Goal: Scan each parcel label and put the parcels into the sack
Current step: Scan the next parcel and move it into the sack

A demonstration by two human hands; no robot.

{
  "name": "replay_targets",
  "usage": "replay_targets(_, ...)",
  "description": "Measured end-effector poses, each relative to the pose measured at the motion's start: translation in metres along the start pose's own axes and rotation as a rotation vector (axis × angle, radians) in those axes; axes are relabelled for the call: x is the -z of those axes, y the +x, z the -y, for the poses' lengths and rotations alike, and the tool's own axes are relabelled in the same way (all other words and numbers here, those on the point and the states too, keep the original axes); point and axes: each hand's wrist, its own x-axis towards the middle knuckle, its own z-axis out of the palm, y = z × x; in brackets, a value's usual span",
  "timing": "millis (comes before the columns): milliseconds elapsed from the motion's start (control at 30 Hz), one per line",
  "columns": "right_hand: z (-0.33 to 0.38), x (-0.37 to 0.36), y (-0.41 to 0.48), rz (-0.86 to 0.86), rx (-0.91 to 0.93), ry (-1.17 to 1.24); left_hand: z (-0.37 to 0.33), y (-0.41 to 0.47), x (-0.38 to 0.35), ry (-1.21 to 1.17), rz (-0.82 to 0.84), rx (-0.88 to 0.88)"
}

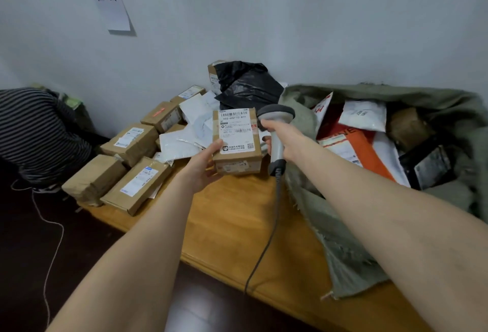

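**Scanner up, label square to the lens**

Two bare forearms fill the foreground, reaching out over the wooden table [237, 226], and both are busy. Left hand [204, 164] is clamped on a small cardboard parcel [237, 141], thumb on the label face, fingers wrapped behind, the box tipped up so its white label [236, 131] looks back at the person and sits just beside the scanner's head. That tilt is the whole point: barcode open to the beam, thumb kept low and clear of the bars at the top.

Right hand [280, 139] is closed round the grip of the grey barcode scanner [276, 131], head high, cable [264, 242] trailing down across the table edge. Scanner and parcel are close together, perhaps touching at the parcel's right edge; from this angle I can't call it. Whether the trigger finger is pressing is hidden too.

Over on the right, the green sack [338, 247] lies slumped on the table with its mouth gaping toward the hands, already well stuffed with mailers and boxes. Handy placement, that: a short swing rightward and this parcel would drop in.

On the left, the waiting pile of brown boxes [132, 162] and white mailers [182, 141] crowds the table's far corner, with a black plastic bag [248, 83] behind it against the wall. Plenty to get through, by the look of it; I'd put this job somewhere around the middle.
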Motion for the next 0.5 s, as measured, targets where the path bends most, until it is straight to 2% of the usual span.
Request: replay_targets(500,0.067,0.236,0.009,-0.064,0.028,0.251,-0.008,-0.009,-0.28,-0.097,-0.029,-0.097)
